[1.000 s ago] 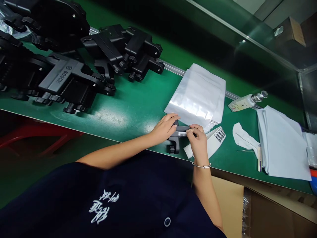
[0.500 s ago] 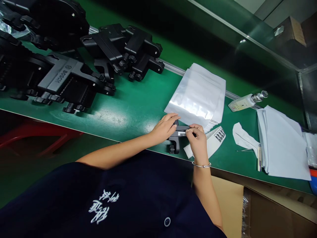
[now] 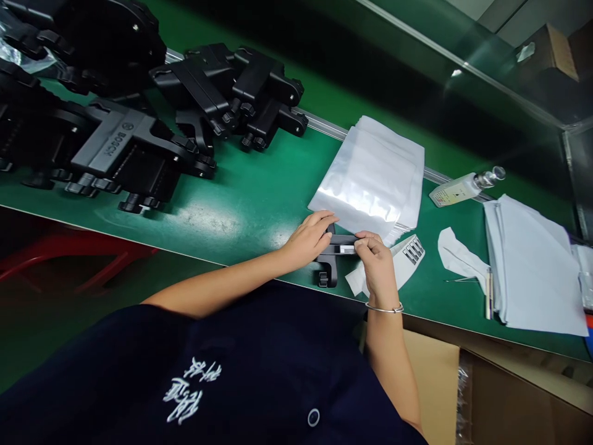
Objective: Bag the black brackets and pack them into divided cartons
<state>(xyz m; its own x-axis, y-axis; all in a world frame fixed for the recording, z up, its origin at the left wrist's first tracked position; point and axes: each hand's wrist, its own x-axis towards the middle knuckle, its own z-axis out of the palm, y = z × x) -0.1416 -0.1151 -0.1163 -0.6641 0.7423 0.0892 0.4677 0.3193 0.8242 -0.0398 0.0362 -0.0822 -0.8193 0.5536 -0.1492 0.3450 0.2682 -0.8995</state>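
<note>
A black plastic bracket (image 3: 328, 270) with a small knob lies near the table's front edge. My left hand (image 3: 311, 238) is closed over its left side, fingers wrapped across the top. A small white label (image 3: 347, 249) lies along the slim bar of the bracket. At the label's right end, my right hand (image 3: 374, 259) pinches it between thumb and fingers; the fingertips are partly hidden. Beneath and beside my right hand is a white label sheet (image 3: 407, 262) with a row of black-printed labels.
Just behind my hands lies a stack of clear plastic bags (image 3: 370, 173). Black bracket assemblies (image 3: 111, 142) crowd the left. On the right are a pump bottle (image 3: 456, 188), a crumpled white paper (image 3: 458, 256), thin sticks (image 3: 489, 293) and folded white sheets (image 3: 532, 266).
My right hand has shifted slightly right, and the white label has slid right along the bracket with it. My left hand and the bracket have barely moved.
</note>
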